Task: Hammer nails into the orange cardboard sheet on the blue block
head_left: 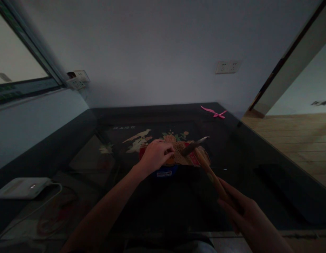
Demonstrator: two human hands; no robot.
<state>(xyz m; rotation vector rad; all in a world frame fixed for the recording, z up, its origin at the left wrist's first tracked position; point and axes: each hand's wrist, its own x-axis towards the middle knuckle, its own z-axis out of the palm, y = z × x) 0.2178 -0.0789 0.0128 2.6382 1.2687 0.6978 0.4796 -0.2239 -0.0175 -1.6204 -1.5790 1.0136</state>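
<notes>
A hammer (211,175) with a wooden handle and a dark metal head is gripped by my right hand (238,207), its fingers wrapped round the lower handle. The hammer head lies over a piece of red and tan cardboard (180,154) near the middle of the dark table. On the left part of that cardboard rests my left hand (159,153), its thumb and fingers curled close together; whatever they pinch is too small and dark to make out. Below the cardboard a blue object (165,172) with a pale label shows in part.
The glossy dark table (178,207) bears a printed bird and flowers. A white power bank (23,188) with a cable lies at the left, a pink ribbon (214,112) at the back right, and a dark flat object (286,189) at the right. A wall stands behind.
</notes>
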